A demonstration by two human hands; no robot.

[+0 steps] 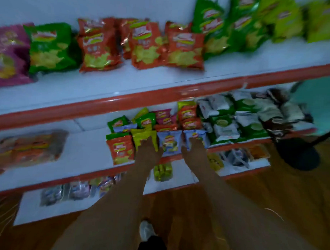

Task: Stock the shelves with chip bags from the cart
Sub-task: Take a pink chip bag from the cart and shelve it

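Note:
Both my arms reach down to the middle shelf (84, 159), where small chip bags stand packed in rows. My left hand (150, 149) rests against a yellow-green bag (143, 136) at the front of the row. My right hand (194, 149) is on a pale blue bag (195, 135) beside another pale blue bag (169, 141). The picture is blurred, so I cannot make out how the fingers lie or whether they grip. A small orange bag (120, 149) stands to the left of my left hand.
The top shelf (162, 83) carries large purple, green, orange and lime bags. White-and-green packets (227, 123) fill the middle shelf's right end. The bottom shelf (32, 208) holds more packets. A black stand base (299, 154) sits on the wooden floor at the right. My shoe (146, 230) shows below.

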